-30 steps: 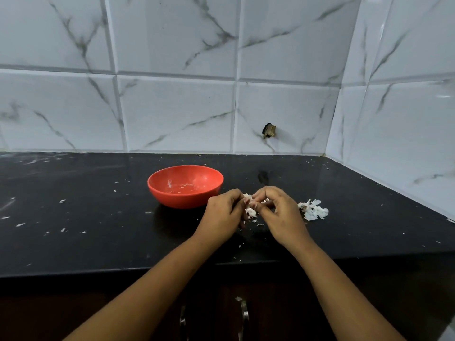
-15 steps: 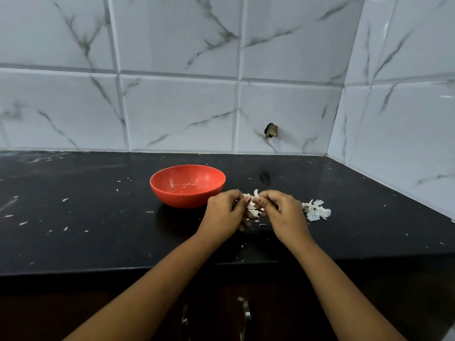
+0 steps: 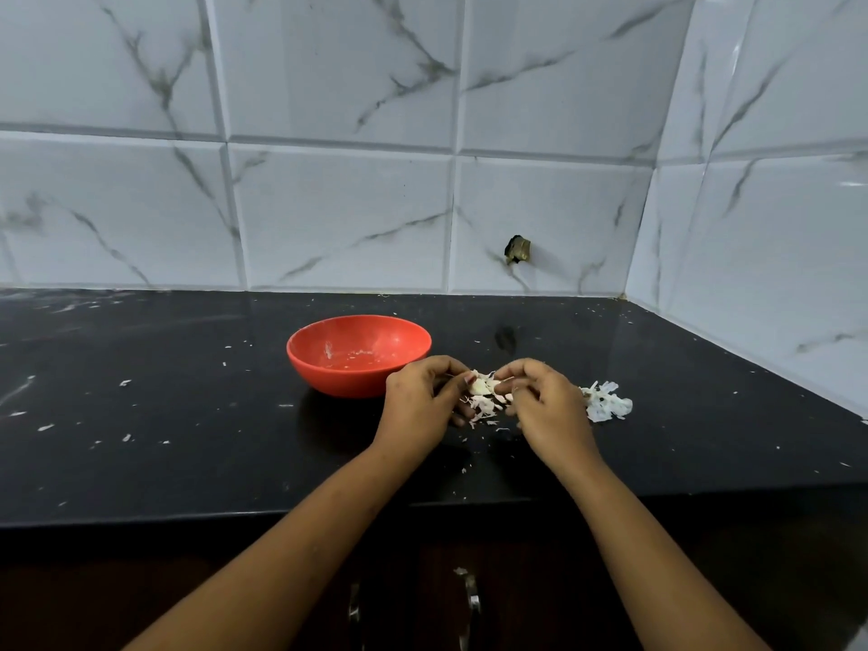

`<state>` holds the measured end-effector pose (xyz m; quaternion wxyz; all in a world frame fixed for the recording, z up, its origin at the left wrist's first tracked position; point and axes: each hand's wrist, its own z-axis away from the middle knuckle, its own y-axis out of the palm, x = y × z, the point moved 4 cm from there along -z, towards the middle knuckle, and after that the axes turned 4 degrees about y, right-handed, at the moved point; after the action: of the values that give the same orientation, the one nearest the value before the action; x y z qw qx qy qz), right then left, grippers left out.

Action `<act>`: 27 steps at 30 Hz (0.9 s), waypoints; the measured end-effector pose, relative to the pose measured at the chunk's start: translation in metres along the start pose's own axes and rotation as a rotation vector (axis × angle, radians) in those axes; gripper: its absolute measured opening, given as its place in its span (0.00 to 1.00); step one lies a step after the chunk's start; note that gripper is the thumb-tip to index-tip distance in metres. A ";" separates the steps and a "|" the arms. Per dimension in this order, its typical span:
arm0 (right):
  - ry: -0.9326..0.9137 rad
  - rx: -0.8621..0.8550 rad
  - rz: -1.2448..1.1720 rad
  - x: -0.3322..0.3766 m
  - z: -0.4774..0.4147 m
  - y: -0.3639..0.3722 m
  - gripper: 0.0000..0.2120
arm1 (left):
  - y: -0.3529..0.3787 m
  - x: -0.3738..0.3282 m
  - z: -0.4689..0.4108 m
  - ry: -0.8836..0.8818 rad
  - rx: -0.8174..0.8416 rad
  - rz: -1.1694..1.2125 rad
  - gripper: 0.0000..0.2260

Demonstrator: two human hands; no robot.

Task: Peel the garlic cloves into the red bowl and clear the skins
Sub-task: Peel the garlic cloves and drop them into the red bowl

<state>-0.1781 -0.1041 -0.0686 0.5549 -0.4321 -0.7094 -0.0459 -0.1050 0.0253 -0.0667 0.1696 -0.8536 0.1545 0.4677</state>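
Garlic clove [image 3: 484, 385], pale and with papery skin flaring off it, sits between the two hands low over the black bench [image 3: 188, 439], about midway between its front and back edges. The left hand [image 3: 415, 406] has a narrow grip, with the thumb and curled fingers pinching the clove's left end. The right hand [image 3: 547, 406] has a narrow grip too, its fingertips pinching the clove's right end, where the skin stands loose. Both wrists come in from the front edge of the bench.

Loose skins [image 3: 484, 411] lie scattered on the bench directly under and between the hands. A heap of skins [image 3: 606, 401] lies just beside the right hand, on the side toward the bench's right edge. The red bowl [image 3: 329, 382] stands upright just beyond the left hand, towards the back edge, its near wall partly hidden behind the knuckles. Pale bits cling to its floor, but whether any are peeled cloves cannot be told. Small white flecks dot the bench out to its left edge.

Behind the bench rises a tiled wall [image 3: 338, 213] with grey veining, and a brass stub [image 3: 516, 249] juts from it near the back right corner. Cabinet handles [image 3: 472, 603] show below the front edge.
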 end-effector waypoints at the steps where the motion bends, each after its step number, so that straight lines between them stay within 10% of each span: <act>1: 0.045 0.037 -0.128 0.001 0.001 0.000 0.15 | 0.000 -0.001 0.000 0.022 -0.006 -0.006 0.09; 10: 0.250 0.392 -0.899 0.021 0.011 0.026 0.10 | -0.008 -0.010 0.002 0.422 -0.126 -0.338 0.05; 27: 0.171 0.135 -0.837 0.010 0.012 0.012 0.08 | -0.004 -0.008 0.002 0.281 -0.085 -0.329 0.04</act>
<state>-0.1793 -0.0850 -0.0695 0.5724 -0.0644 -0.7763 -0.2560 -0.1089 0.0305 -0.0606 0.1841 -0.9305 0.0155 0.3162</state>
